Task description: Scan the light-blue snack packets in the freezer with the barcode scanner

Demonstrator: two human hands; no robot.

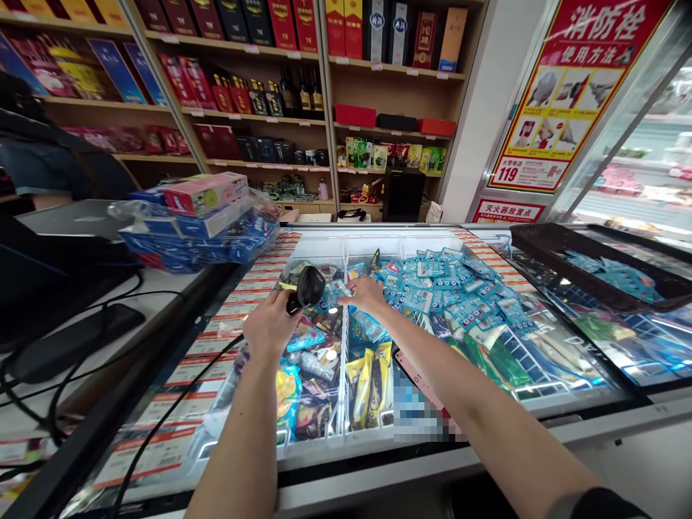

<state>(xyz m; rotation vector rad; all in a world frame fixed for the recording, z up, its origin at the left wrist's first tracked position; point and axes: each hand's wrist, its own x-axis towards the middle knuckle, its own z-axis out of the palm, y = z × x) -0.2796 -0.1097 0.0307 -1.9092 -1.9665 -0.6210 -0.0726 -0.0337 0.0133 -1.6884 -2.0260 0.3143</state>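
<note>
My left hand [269,322] is wrapped round a black barcode scanner [311,286], its head turned to the right above the glass-topped freezer [318,476]. A black cable [178,407] runs from it toward the lower left. My right hand [365,294] is closed at the fingertips on the edge of a small blue packet [335,291], just in front of the scanner head. To the right of that hand, many similar blue packets [432,281] lie spread in a loose heap on the freezer glass. A phone [419,375] rests on the glass under my right forearm, partly covered.
Wrapped ice creams [370,386] lie in wire baskets beneath the glass. A dark tray [546,249] with more blue packets stands at the right. Plastic-wrapped boxes [200,223] are stacked on the left counter, near tangled cables [54,389]. Another person's sleeve [32,166] shows far left.
</note>
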